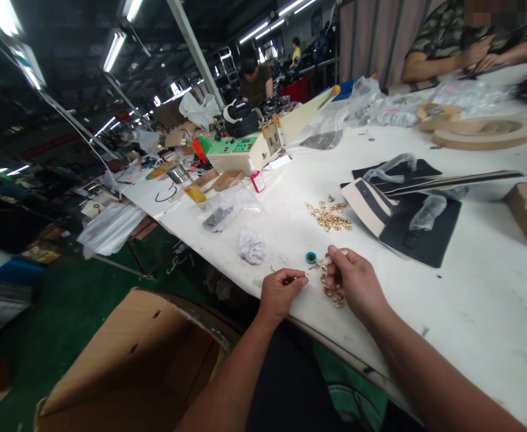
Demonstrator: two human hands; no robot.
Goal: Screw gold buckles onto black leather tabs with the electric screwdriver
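Note:
My left hand is closed in a pinch near the table's front edge, on a tiny gold metal piece that shows at the fingertips. My right hand grips a slim tool with a pale handle. Its thin tip points left, close above the left fingertips; the exact kind of tool is too small to tell. Just behind the tip stands a small blue round cap with something dark inside. Several gold clasps or rings lie beside and partly under my right hand. Farther back is a loose pile of small gold hardware.
Black and beige flat pieces lie right on the white table. Crumpled white paper, a red-labelled bottle and a machine with a green panel are left and behind. An open cardboard box stands below. Co-workers sit beyond.

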